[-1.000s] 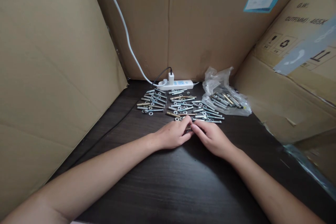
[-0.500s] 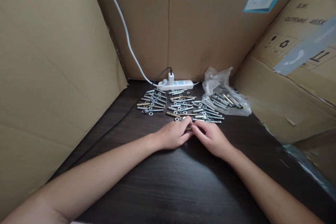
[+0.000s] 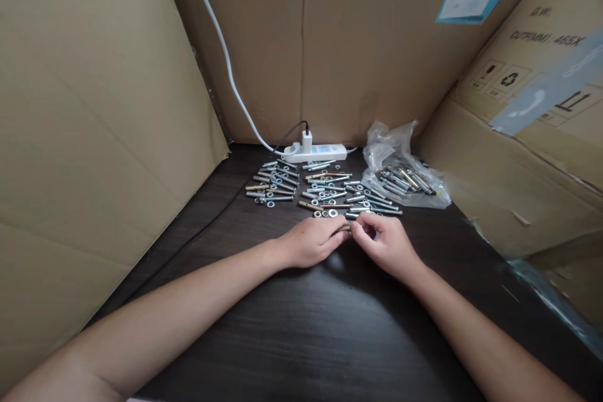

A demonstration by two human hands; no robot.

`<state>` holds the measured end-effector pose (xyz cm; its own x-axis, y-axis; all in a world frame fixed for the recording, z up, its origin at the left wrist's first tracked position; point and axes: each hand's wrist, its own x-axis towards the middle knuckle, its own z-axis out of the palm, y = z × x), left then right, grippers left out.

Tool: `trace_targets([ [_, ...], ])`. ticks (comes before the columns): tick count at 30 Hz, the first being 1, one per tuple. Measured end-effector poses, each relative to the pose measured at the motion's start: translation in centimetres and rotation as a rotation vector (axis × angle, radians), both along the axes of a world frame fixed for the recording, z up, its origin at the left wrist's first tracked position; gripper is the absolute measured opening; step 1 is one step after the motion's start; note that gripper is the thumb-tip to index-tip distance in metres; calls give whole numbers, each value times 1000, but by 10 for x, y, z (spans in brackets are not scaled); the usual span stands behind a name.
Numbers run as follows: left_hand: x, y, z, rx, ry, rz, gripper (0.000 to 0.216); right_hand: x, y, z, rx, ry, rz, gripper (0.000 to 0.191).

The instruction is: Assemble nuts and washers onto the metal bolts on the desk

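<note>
My left hand (image 3: 315,242) is closed around a brass-coloured expansion bolt (image 3: 346,227); only a short length shows past the fingers. At the bolt's right end, my right hand (image 3: 380,242) pinches with thumb and forefinger; its fingertips hide what is there. Just beyond both hands lie loose bolts, sleeves, nuts and washers in groups. A flat washer (image 3: 333,213) is close to my left fingers. A brass-coloured sleeve (image 3: 311,206) rests a little farther left, and silvery bolts (image 3: 384,206) lie behind my right hand.
A clear plastic bag (image 3: 400,195) of assembled bolts sits at the back right. Behind the parts is a white power strip (image 3: 325,152) with a plug and cables. Cardboard boxes (image 3: 108,107) wall the dark table (image 3: 301,339) on the left, back and right.
My right hand has shifted slightly right, its fingers curling more, and more of the brass-coloured bolt shows between the hands. My left fingers have lowered, uncovering the washer behind them.
</note>
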<state>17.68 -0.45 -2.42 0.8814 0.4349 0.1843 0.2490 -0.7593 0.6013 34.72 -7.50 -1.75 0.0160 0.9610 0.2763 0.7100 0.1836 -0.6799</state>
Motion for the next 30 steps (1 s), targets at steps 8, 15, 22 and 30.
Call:
trace_targets([
  [8, 1, 0, -4, 60, 68, 40, 16, -3, 4, -3, -158, 145, -5, 40],
  [15, 2, 0, -2, 37, 62, 52, 17, -3, 4, -4, -164, 162, -21, 41],
  [22, 1, 0, -2, 38, 59, 53, 18, -2, 2, -3, -92, 47, -16, 42],
  [30, 0, -2, 0, 47, 83, 34, 18, 0, 3, -7, -145, -9, -46, 50],
])
